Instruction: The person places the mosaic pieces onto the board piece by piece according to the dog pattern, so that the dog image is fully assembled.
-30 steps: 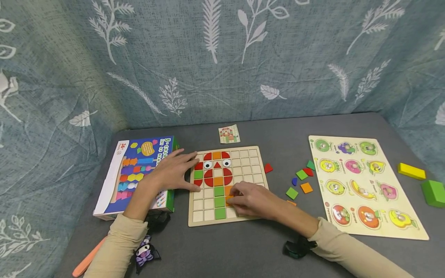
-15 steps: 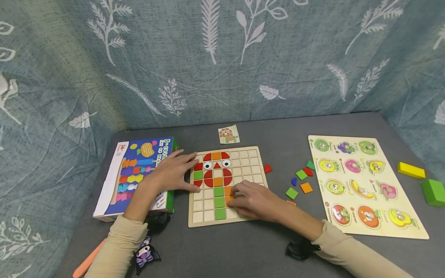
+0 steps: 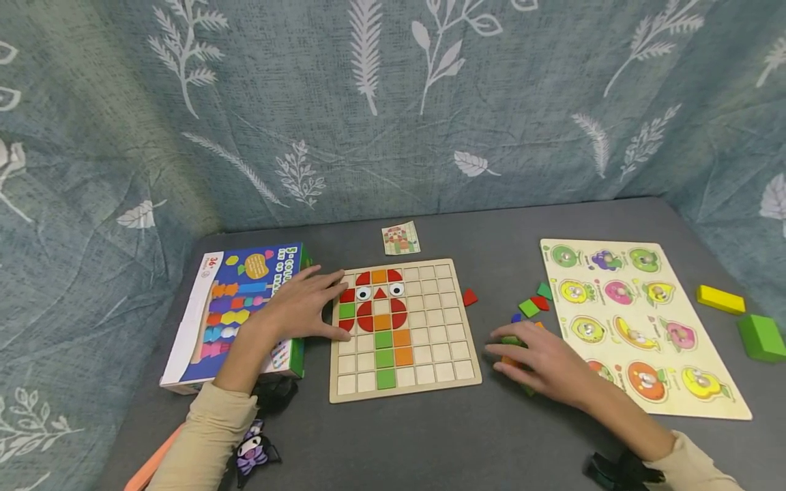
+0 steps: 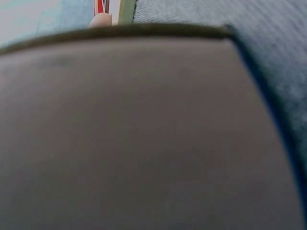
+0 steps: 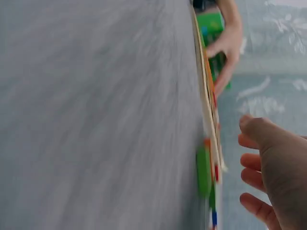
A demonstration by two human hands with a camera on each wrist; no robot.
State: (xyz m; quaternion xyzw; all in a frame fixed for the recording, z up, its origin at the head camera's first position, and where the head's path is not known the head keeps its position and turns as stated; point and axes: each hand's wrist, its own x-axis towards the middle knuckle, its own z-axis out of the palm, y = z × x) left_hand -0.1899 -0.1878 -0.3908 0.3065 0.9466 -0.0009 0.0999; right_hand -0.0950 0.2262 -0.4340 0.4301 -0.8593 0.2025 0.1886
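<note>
A wooden grid board (image 3: 442, 334) lies on the table with red pieces (image 3: 365, 318), orange tiles (image 3: 402, 356), green tiles (image 3: 385, 358) and two eye pieces (image 3: 396, 290) set in it. My left hand (image 3: 297, 307) rests along its left edge, thumb and fingers spread at the rim. To the right of the board, my right hand (image 3: 543, 358) hovers close over the loose tiles, fingers loosely bent. Under its fingers an orange tile (image 3: 508, 361) partly shows. In the right wrist view the right hand (image 5: 283, 167) holds nothing. A blurred grey surface fills most of the left wrist view.
Loose green (image 3: 529, 308), red (image 3: 469, 297) and blue pieces lie right of the board. A picture card (image 3: 400, 238) sits behind it, a toy box (image 3: 196, 320) left. Further right are a fruit puzzle board (image 3: 678, 405), a yellow block (image 3: 720, 299) and a green block (image 3: 761, 337).
My right hand has let go of the orange tile in the grid and moved right, off the board, to the loose tiles. The left hand has stayed at the board's left edge.
</note>
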